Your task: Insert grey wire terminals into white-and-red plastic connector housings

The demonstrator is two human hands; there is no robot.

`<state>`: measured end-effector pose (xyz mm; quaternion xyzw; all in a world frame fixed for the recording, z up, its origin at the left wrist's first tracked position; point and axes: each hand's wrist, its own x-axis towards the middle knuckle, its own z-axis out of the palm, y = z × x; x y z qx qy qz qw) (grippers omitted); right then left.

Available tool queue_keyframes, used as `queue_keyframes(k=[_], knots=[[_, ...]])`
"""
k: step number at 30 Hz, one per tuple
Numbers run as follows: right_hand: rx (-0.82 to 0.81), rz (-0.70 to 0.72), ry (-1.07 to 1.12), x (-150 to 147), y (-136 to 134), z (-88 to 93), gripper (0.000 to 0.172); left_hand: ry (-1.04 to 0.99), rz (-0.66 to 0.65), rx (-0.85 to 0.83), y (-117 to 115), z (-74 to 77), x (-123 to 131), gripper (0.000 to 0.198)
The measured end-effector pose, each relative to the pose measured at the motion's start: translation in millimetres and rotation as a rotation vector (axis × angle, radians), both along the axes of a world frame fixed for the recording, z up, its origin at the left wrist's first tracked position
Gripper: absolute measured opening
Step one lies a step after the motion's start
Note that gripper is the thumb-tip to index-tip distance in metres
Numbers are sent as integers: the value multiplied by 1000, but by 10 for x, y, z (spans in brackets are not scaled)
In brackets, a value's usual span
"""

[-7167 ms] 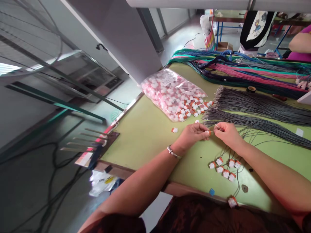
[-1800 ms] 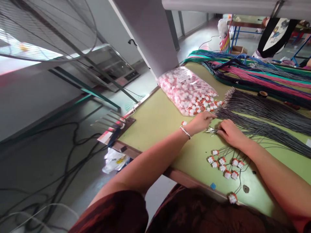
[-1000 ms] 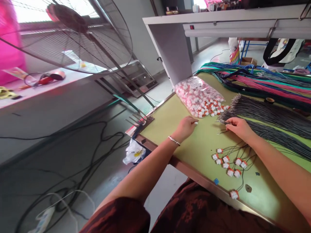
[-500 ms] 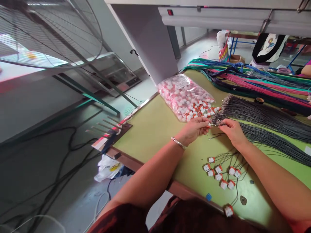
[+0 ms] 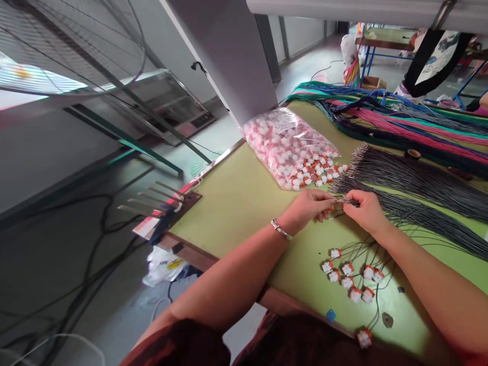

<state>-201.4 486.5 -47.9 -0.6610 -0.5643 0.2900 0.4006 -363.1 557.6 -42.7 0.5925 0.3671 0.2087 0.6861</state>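
Green table (image 5: 236,203) under you, grey wire bundle (image 5: 419,178) ahead, connector bag (image 5: 282,142) beside it. Your left hand (image 5: 309,206) pinches a small connector (image 5: 328,210); your right hand (image 5: 364,211), fingers closed, pinches a wire end (image 5: 345,201) right against it.

On the green counter (image 5: 236,203), a clear plastic bag of red-and-white connectors (image 5: 282,145) lies far left, fanned bundles of grey wires (image 5: 419,183) to its right, pink, teal and blue wire bundles (image 5: 400,119) behind them. The left hand (image 5: 308,206) and right hand (image 5: 366,211) meet before the bag; a cluster of wired connectors (image 5: 351,277) lies nearer the front edge.
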Motion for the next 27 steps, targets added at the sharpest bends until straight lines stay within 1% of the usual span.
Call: queue_keyframes(k=[2, 4, 7, 10, 13, 16, 18, 21, 23, 25, 27], knots=[[-12, 8, 5, 12, 4, 1, 12, 2, -13, 21, -3, -5, 3, 19], [-27, 27, -7, 19, 11, 8, 13, 6, 7, 19, -9, -7, 10, 18], [9, -1, 1, 22, 22, 17, 16, -5, 51, -43, -21, -13, 21, 16], [116, -67, -26, 20, 26, 14, 17, -49, 56, -169, -23, -27, 29, 17], [240, -52, -176, 13, 11, 0, 15, -91, 62, -295, -11, -38, 32, 14], [360, -14, -239, 5, -11, -4, 17, -123, 66, -333, 1, -49, 32, 12], [397, 11, -240, 4, -22, 8, 16, -134, 66, -330, 4, -59, 33, 11], [403, 35, -287, 11, -28, 41, 14, -146, 73, -323, 6, -70, 30, 11], [396, -2, -314, 19, -26, 63, 12, -177, 63, -319, 10, -67, 23, 13], [354, -73, -253, 24, -23, 80, 13, -238, 66, -328, 16, -58, 11, 16], [261, -121, -111, 20, -24, 95, 19, -280, 91, -341, 21, -49, -1, 22]])
